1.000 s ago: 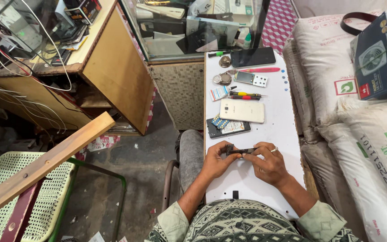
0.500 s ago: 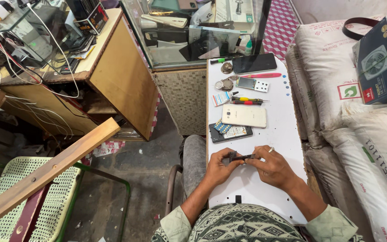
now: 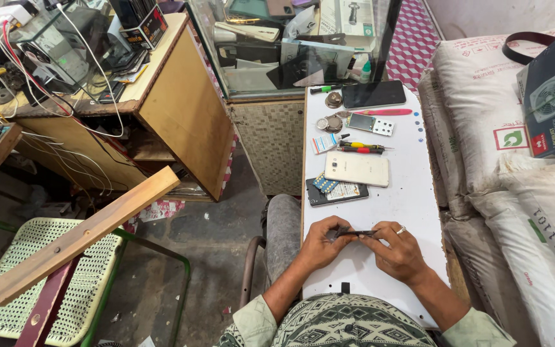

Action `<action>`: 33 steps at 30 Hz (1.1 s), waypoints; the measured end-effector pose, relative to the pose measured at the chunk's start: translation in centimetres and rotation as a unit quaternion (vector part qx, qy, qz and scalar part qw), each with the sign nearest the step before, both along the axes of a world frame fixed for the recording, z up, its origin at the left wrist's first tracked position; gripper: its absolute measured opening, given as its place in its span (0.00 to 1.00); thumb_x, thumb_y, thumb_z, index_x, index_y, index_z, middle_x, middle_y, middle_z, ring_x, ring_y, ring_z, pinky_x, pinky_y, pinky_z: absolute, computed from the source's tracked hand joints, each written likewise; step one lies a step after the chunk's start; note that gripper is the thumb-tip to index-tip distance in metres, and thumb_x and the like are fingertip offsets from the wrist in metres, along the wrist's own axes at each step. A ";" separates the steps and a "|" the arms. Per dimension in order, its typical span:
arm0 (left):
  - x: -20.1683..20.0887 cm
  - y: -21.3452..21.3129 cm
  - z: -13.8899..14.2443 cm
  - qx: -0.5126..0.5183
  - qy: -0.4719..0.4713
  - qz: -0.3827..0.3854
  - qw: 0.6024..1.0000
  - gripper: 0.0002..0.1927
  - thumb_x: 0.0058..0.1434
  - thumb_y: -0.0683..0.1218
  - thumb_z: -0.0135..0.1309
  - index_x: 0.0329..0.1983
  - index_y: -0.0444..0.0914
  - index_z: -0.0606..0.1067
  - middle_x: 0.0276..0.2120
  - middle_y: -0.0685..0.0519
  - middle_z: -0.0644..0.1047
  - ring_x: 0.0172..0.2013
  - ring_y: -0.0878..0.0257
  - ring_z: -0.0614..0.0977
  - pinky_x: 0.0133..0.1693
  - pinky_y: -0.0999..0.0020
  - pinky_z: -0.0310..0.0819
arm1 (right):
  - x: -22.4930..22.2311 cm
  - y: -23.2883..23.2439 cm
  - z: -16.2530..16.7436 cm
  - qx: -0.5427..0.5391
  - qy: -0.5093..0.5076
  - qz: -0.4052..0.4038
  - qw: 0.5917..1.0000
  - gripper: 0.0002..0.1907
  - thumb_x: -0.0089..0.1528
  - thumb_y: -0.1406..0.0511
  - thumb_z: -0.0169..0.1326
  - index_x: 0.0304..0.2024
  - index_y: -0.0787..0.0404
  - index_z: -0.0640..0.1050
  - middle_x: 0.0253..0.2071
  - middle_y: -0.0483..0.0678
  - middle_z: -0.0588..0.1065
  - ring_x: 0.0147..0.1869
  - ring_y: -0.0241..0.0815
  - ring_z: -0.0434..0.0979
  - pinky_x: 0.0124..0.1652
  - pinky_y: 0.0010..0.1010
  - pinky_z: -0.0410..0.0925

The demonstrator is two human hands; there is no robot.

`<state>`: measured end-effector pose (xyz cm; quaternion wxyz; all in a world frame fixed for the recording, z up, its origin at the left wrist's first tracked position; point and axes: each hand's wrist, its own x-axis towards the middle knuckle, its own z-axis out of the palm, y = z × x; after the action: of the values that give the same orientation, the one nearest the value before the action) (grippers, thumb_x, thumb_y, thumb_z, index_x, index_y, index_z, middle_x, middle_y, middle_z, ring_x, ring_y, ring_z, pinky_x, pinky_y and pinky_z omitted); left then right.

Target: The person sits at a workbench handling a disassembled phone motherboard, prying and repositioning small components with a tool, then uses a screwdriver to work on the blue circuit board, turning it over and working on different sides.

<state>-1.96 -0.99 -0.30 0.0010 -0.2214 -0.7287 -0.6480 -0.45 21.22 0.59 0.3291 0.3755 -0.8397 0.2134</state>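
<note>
My left hand (image 3: 319, 243) and my right hand (image 3: 401, 250) meet over the near part of a narrow white table (image 3: 412, 199). Together they pinch a thin dark tool or small part (image 3: 354, 233) between the fingertips; I cannot tell exactly what it is. A ring sits on a finger of the right hand. Just beyond the hands lie an opened dark phone (image 3: 336, 191) with small parts on it and a white phone (image 3: 357, 169) lying flat.
Further up the table lie screwdrivers (image 3: 362, 148), a small circuit board (image 3: 370, 123), round metal parts (image 3: 327, 123), a black phone (image 3: 374, 94). White sacks (image 3: 521, 212) and a fan box (image 3: 554, 96) stand right; a glass cabinet (image 3: 290, 51), wooden desk (image 3: 162, 109), plank (image 3: 85, 234) and green chair (image 3: 33, 283) left.
The hands stay together on the small dark piece, their fingers shifting slightly. The view has drifted a little with my head.
</note>
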 end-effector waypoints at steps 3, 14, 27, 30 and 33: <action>0.3 0.0 0.3 -0.024 0.013 0.016 0.999 0.08 0.61 0.40 0.64 0.42 0.34 0.79 0.32 0.51 0.81 0.34 0.65 0.80 0.39 0.70 0.75 | -0.1 0.0 -0.2 -0.007 -0.003 0.002 1.000 0.21 0.44 0.79 0.58 0.38 0.59 0.84 0.31 0.44 0.73 0.43 0.44 0.77 0.38 0.34 0.72; 0.4 -0.1 1.3 -0.056 0.103 0.032 0.993 0.08 0.59 0.39 0.65 0.41 0.37 0.79 0.35 0.50 0.80 0.38 0.56 0.81 0.41 0.64 0.75 | 0.2 0.1 -0.5 -0.013 0.008 -0.002 1.000 0.21 0.43 0.79 0.58 0.38 0.60 0.84 0.31 0.44 0.74 0.43 0.45 0.77 0.39 0.36 0.71; 0.6 0.0 1.4 -0.070 0.128 0.046 0.988 0.09 0.58 0.39 0.65 0.41 0.39 0.79 0.35 0.52 0.81 0.38 0.57 0.81 0.41 0.63 0.75 | 0.2 0.0 -0.2 -0.025 -0.007 -0.005 1.000 0.20 0.44 0.77 0.60 0.38 0.57 0.85 0.31 0.43 0.75 0.47 0.46 0.78 0.44 0.37 0.71; 0.7 -0.1 1.4 -0.046 0.149 0.059 0.986 0.09 0.58 0.38 0.65 0.40 0.38 0.79 0.38 0.52 0.83 0.40 0.57 0.82 0.43 0.64 0.75 | 0.8 0.3 0.5 -0.047 0.032 -0.007 0.998 0.19 0.46 0.76 0.62 0.38 0.55 0.84 0.31 0.42 0.75 0.48 0.46 0.78 0.49 0.43 0.70; 0.6 -0.1 1.5 -0.019 0.157 0.092 0.983 0.09 0.57 0.36 0.65 0.38 0.37 0.78 0.39 0.52 0.83 0.40 0.57 0.82 0.44 0.65 0.75 | 1.3 0.8 0.7 -0.090 0.035 -0.025 0.995 0.18 0.49 0.76 0.62 0.39 0.53 0.84 0.30 0.41 0.74 0.48 0.44 0.78 0.51 0.44 0.70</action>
<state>-1.37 -1.07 1.24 0.1707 -0.2526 -0.7490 -0.5882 0.83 22.00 1.28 0.3963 0.3306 -0.8139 0.2670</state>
